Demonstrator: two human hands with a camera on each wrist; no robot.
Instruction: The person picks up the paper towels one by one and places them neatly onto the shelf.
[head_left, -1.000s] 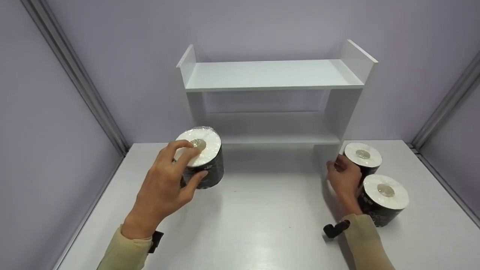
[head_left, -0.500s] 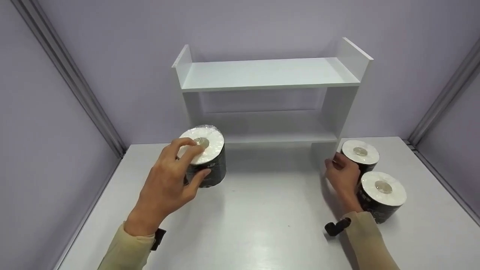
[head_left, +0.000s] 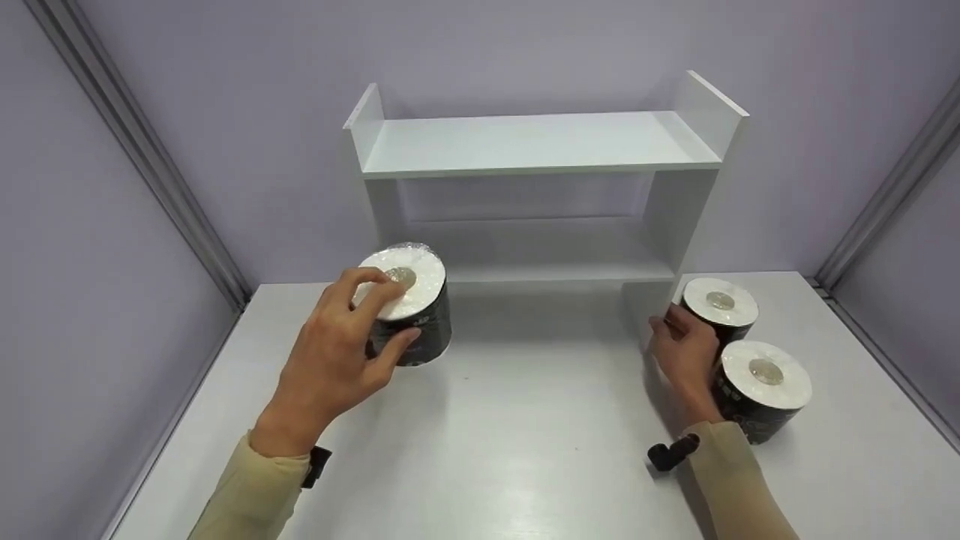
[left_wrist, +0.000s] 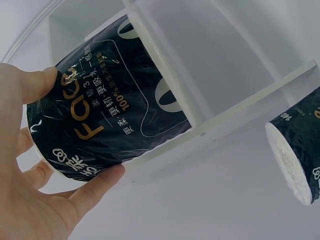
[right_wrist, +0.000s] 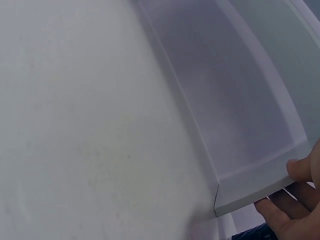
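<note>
Near the shelf unit's lower left side, my left hand point(head_left: 330, 352) grips a dark-wrapped toilet paper roll point(head_left: 426, 330) with a white end facing up. In the left wrist view, thumb and fingers curl round the end of the same roll point(left_wrist: 100, 105). The white two-tier shelf point(head_left: 540, 142) stands against the back wall. Low at its right end, my right hand point(head_left: 686, 356) pinches the side panel point(right_wrist: 250, 195), thumb inside and fingers outside in the right wrist view. Two more rolls stand just right of that hand, one behind point(head_left: 721, 304) and one in front point(head_left: 765, 382).
The white table point(head_left: 510, 457) extends under and in front of the shelf. A lavender wall point(head_left: 525, 52) closes off the back, with side panels and grey metal posts point(head_left: 161, 172) at left and right.
The head view shifts slightly. Relative to the shelf, my left hand and its roll have moved a little right and up in the head view. My right hand keeps its place on the shelf's side panel.
</note>
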